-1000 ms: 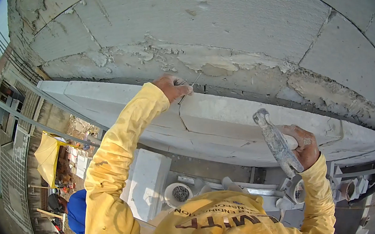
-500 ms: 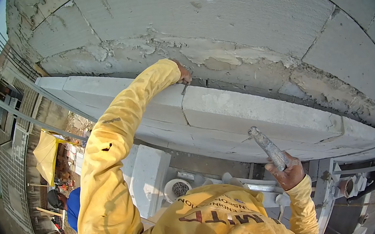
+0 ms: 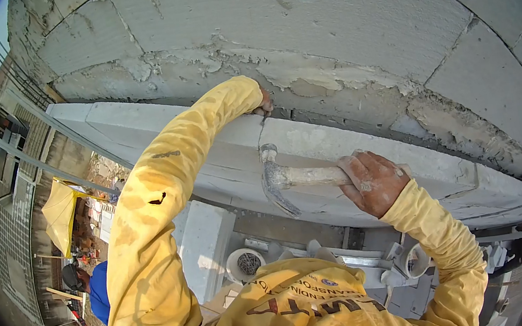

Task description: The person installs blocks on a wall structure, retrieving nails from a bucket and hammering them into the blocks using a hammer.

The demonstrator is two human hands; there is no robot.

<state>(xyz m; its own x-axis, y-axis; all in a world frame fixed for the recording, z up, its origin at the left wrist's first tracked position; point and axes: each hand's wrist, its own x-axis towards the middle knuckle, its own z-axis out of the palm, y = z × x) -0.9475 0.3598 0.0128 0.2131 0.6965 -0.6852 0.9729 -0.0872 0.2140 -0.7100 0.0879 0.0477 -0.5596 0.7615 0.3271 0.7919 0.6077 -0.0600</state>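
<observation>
My left hand [image 3: 264,104] is mostly hidden by its yellow sleeve and rests at the back edge of the white block ledge [image 3: 331,143], in the gap by the wall [image 3: 282,22]. What its fingers hold is too small to make out. My right hand [image 3: 372,181] is closed around the handle of a claw hammer [image 3: 309,175]. The hammer lies level across the front of the ledge, its head close to the vertical joint between two blocks, below my left hand.
Under the ledge are a white block [image 3: 206,249] and a bucket of nails [image 3: 246,264]. Another bucket [image 3: 414,261] stands at the right. A person in blue [image 3: 99,293] is at the lower left, near a yellow canopy [image 3: 63,215]. Metal rails run along both sides.
My left hand has moved right and further behind the ledge edge. The hammer first dropped and turned in my right hand, then came up and left toward the block joint.
</observation>
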